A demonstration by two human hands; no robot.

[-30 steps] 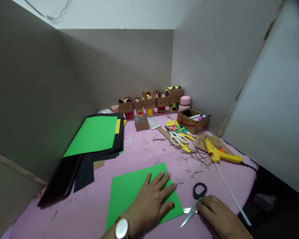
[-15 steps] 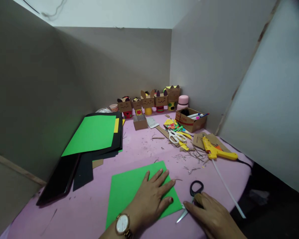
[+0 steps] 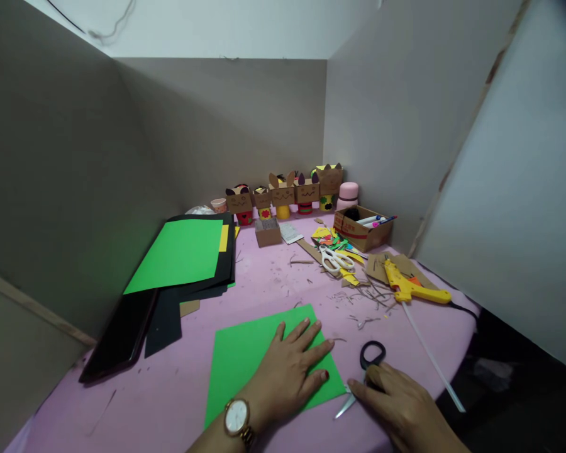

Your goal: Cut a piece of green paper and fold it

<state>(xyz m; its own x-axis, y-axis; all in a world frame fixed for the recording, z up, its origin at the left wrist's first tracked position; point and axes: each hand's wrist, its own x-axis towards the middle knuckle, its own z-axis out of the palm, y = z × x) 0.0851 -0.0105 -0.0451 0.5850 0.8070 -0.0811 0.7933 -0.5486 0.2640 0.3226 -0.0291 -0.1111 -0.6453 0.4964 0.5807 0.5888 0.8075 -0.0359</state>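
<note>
Flat on a green paper sheet [image 3: 240,352] rests my left hand [image 3: 292,368], fingers spread, with a watch [image 3: 236,416] on its wrist. My right hand [image 3: 396,396] is closed around black-handled scissors [image 3: 373,354] beside the sheet's near right corner. One handle loop shows above my fingers; the other is mostly hidden by them. A silver blade points toward the lower left, close to the paper's corner. Whether the blades grip the paper edge, I cannot tell.
A yellow glue gun [image 3: 408,289] with a long glue stick lies at right. White scissors [image 3: 336,259] lie among paper scraps. Several cardboard animal figures [image 3: 283,194] stand at the back, near a box of pens [image 3: 364,229]. Stacked sheets [image 3: 179,255] occupy the left.
The view has shifted slightly, so things appear a little farther right. My hands, the green sheet and the scissors keep nearly the same positions relative to one another.
</note>
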